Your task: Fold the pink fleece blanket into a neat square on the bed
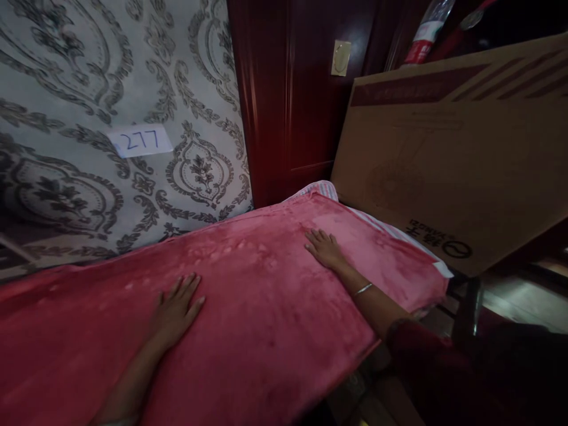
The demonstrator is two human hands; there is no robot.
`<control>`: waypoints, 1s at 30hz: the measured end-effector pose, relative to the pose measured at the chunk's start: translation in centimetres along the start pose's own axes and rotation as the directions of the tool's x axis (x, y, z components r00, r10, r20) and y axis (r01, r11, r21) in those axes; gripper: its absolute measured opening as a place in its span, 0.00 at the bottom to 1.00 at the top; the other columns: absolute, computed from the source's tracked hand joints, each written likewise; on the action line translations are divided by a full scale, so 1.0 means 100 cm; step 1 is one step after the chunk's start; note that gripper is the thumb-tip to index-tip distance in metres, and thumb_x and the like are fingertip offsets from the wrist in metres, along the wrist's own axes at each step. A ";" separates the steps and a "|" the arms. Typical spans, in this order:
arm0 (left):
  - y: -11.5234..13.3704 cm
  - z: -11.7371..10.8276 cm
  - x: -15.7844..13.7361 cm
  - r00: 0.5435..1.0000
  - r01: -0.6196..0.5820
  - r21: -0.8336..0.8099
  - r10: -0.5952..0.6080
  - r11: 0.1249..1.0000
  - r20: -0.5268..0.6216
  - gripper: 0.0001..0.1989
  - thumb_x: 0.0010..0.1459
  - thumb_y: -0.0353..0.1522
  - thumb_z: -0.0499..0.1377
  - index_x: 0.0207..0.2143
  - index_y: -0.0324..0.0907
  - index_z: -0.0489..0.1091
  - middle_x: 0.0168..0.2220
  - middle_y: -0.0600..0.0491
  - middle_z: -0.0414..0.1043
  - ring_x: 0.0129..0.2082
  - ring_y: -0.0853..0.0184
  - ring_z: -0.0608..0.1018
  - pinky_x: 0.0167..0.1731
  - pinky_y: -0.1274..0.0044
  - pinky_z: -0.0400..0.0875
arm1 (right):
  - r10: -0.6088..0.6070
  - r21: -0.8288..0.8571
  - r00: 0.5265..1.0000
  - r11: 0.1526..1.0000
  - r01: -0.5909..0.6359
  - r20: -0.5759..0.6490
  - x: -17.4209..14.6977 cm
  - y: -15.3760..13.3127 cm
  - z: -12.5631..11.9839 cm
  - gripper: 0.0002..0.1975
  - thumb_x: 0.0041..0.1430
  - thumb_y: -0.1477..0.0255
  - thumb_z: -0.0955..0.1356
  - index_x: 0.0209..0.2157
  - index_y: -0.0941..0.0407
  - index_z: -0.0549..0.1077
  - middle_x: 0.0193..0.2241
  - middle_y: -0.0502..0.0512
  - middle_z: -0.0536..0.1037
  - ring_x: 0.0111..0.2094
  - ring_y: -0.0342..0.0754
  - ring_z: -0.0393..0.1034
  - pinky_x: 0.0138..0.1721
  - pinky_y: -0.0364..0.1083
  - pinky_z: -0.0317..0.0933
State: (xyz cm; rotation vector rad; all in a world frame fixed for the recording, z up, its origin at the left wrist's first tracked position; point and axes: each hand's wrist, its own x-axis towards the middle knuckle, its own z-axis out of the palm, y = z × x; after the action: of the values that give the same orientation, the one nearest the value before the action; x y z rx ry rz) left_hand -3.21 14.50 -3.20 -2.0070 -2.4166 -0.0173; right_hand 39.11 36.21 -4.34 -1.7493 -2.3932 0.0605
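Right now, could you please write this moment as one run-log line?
left hand: palm down on pinkish-red plush cloth | right hand: palm down on same cloth, nearer cardboard box | striped fabric: showing at cloth's edge

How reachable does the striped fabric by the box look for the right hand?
Probably yes: the right hand lies open on the pink cloth, and nothing stands between it and the exposed edge of the striped fabric, though the cardboard box behind may leave little room.

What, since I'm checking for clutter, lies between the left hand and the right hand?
The head view shows only red cloth between the left hand and right hand.
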 end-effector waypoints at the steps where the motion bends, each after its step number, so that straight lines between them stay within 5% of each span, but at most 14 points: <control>1: 0.001 -0.001 0.000 1.000 -0.004 0.001 0.004 1.000 0.006 0.33 0.69 0.45 0.41 0.73 0.47 0.51 0.74 0.52 0.47 0.74 0.53 0.49 0.68 0.49 0.48 | 0.052 -0.004 0.999 0.999 -0.052 0.011 -0.005 0.001 0.000 0.29 0.75 0.56 0.52 0.72 0.48 0.56 0.74 0.55 0.49 0.73 0.57 0.42 0.69 0.63 0.42; 5: 0.006 -0.007 -0.002 1.000 -0.001 -0.008 0.001 1.000 0.019 0.32 0.69 0.43 0.43 0.73 0.45 0.51 0.74 0.49 0.47 0.74 0.53 0.49 0.68 0.49 0.48 | 0.343 0.015 0.939 0.939 -0.343 0.007 -0.019 0.022 -0.013 0.29 0.75 0.59 0.50 0.72 0.51 0.54 0.74 0.57 0.48 0.73 0.58 0.41 0.68 0.65 0.44; 8: 0.011 -0.012 -0.006 1.000 0.002 -0.028 -0.001 1.000 0.007 0.32 0.69 0.43 0.44 0.73 0.45 0.52 0.74 0.48 0.48 0.74 0.52 0.50 0.68 0.49 0.49 | 0.455 0.034 0.890 0.890 -0.455 0.009 -0.024 0.018 -0.023 0.30 0.75 0.61 0.50 0.72 0.56 0.55 0.73 0.64 0.48 0.73 0.64 0.40 0.65 0.70 0.47; 11: 0.015 -0.016 -0.011 1.000 -0.016 -0.045 0.016 0.999 -0.004 0.32 0.69 0.43 0.45 0.72 0.45 0.53 0.73 0.47 0.48 0.74 0.52 0.51 0.68 0.49 0.48 | 0.397 0.019 0.918 0.918 -0.397 0.013 -0.025 -0.018 -0.024 0.29 0.75 0.63 0.51 0.72 0.56 0.55 0.74 0.65 0.47 0.73 0.63 0.39 0.65 0.69 0.46; 14: 0.017 -0.020 -0.014 1.000 -0.028 -0.061 0.028 0.998 0.008 0.32 0.70 0.44 0.43 0.73 0.44 0.52 0.74 0.47 0.48 0.74 0.52 0.50 0.68 0.48 0.47 | 0.101 0.015 0.993 0.995 -0.102 0.058 -0.029 -0.060 -0.013 0.28 0.75 0.60 0.52 0.72 0.48 0.54 0.74 0.55 0.47 0.73 0.55 0.41 0.68 0.62 0.45; 17: 0.018 -0.021 -0.016 1.000 -0.020 -0.079 0.021 0.997 0.009 0.32 0.70 0.44 0.43 0.73 0.44 0.52 0.74 0.47 0.48 0.74 0.51 0.50 0.68 0.47 0.46 | -0.079 0.022 0.992 0.997 0.078 0.097 -0.036 -0.073 -0.004 0.28 0.75 0.59 0.53 0.72 0.47 0.56 0.74 0.52 0.50 0.73 0.53 0.42 0.70 0.58 0.41; 21: 0.017 -0.020 -0.016 0.999 -0.027 -0.083 0.029 0.996 0.022 0.32 0.70 0.44 0.43 0.73 0.44 0.51 0.74 0.47 0.46 0.74 0.51 0.50 0.68 0.48 0.46 | 0.105 -0.008 0.993 0.994 -0.105 0.045 -0.053 -0.038 -0.008 0.30 0.75 0.61 0.51 0.72 0.54 0.54 0.74 0.60 0.49 0.73 0.59 0.41 0.68 0.65 0.43; 25: 0.016 -0.018 -0.015 0.999 -0.039 -0.077 0.039 0.996 0.002 0.33 0.70 0.45 0.42 0.72 0.44 0.52 0.74 0.47 0.48 0.74 0.50 0.51 0.68 0.47 0.47 | 0.343 0.022 0.939 0.939 -0.343 -0.013 -0.065 -0.011 -0.024 0.30 0.74 0.62 0.52 0.72 0.56 0.55 0.72 0.68 0.52 0.71 0.66 0.47 0.64 0.70 0.49; 27: 0.016 -0.017 -0.015 0.999 -0.039 -0.072 0.038 0.997 -0.010 0.33 0.70 0.45 0.42 0.73 0.44 0.52 0.74 0.47 0.48 0.74 0.50 0.51 0.67 0.47 0.47 | 0.370 0.023 0.928 0.929 -0.370 -0.043 -0.064 -0.024 -0.029 0.29 0.74 0.65 0.52 0.70 0.61 0.58 0.70 0.74 0.55 0.70 0.69 0.47 0.62 0.70 0.51; 30: 0.017 -0.017 -0.015 0.999 -0.042 -0.071 0.041 0.997 -0.014 0.32 0.70 0.45 0.42 0.73 0.44 0.52 0.74 0.47 0.48 0.74 0.49 0.51 0.67 0.47 0.47 | 0.236 0.006 0.969 0.972 -0.236 -0.068 -0.059 -0.076 -0.024 0.28 0.74 0.69 0.51 0.69 0.62 0.59 0.70 0.72 0.57 0.71 0.62 0.46 0.65 0.62 0.50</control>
State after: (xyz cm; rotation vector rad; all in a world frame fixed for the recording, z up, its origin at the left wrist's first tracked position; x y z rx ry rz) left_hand -1.25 13.36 -1.53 -2.0785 -2.3992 -0.1170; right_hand 34.08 28.10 -1.69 -1.9947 -2.1283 0.0289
